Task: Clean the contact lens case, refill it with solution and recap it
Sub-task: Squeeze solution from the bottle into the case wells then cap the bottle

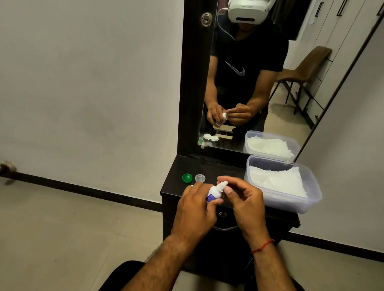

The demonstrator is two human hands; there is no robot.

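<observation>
**Current state.** The left hand (195, 205) grips the solution bottle (213, 193) around its body, fingers wrapped over the blue label. It holds the bottle tilted above the front of the counter (221, 168). The right hand (244, 200) pinches the bottle cap (222, 185) between thumb and forefinger, with the other fingers loosely curled. Judged step: opening the bottle before rinsing or filling.

**Location of the case.** The lens case is hidden behind the left hand in the direct view. Its reflection (211, 137) in the mirror (292, 116) shows two white wells, uncapped, lying on the counter nearer the person than the lids. The green lid (187, 177) and the clear lid (200, 178) rest side by side just beyond the left hand.

**Handling.** The bottle is probably light, soft-walled plastic. A squeeze at mid-body likely drives the flow, so grip lightly until the nozzle is over a well. The cap is small, smooth and easy to drop; hold it by its sides. The case is light and will likely slide or tip if nudged; steady it at the bridge between the wells.

**Clearances.** The counter is narrow. Its left edge lies near the green lid and its front edge runs beneath the hands. A plastic container (316, 192) of tissues (275, 180) fills the right side. Open room is the strip between the lids and the container, toward the mirror.
</observation>
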